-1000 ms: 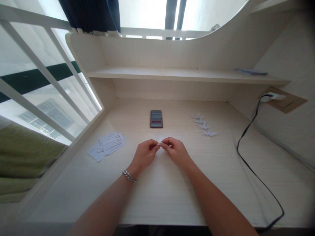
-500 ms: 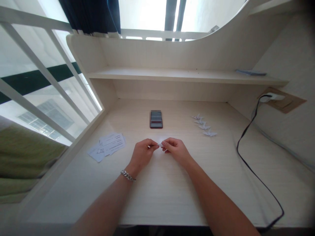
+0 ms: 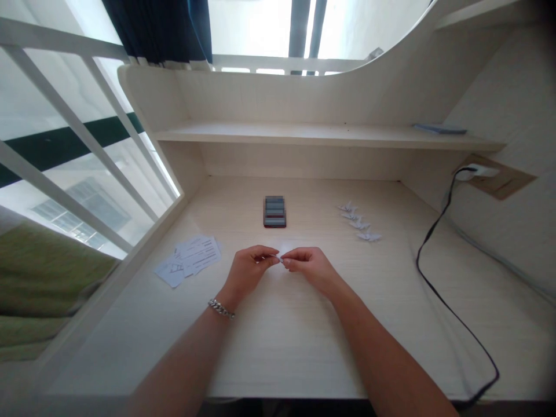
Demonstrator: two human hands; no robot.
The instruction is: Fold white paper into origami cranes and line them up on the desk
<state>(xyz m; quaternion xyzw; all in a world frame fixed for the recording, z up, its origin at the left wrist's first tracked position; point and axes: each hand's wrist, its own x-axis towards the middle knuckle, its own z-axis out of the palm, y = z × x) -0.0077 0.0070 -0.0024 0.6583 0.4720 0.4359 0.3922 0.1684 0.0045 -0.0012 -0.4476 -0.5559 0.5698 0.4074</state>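
Between my fingertips is a small piece of folded white paper (image 3: 280,259), mostly hidden by the fingers. My left hand (image 3: 252,265), with a silver chain bracelet (image 3: 221,308) at the wrist, pinches its left side. From the right, my right hand (image 3: 309,265) pinches the same paper between thumb and fingers. Several small folded paper cranes (image 3: 358,222) stand in a slanting row to the right of my hands. Beyond them, in the middle of the desk, lies a phone (image 3: 274,212) with a blurred screen.
Printed paper sheets (image 3: 197,255) overlap on the left of the desk (image 3: 278,347). A black cable (image 3: 428,278) runs from the wall socket (image 3: 499,176) down the right side. A shelf (image 3: 304,133) spans the back, with a flat bluish item (image 3: 441,128) on it. White railing (image 3: 73,116) borders the left.
My hands have drawn slightly closer around the folded paper, and its angle has shifted. My left wrist has moved a little to the left. The other things stay in place.
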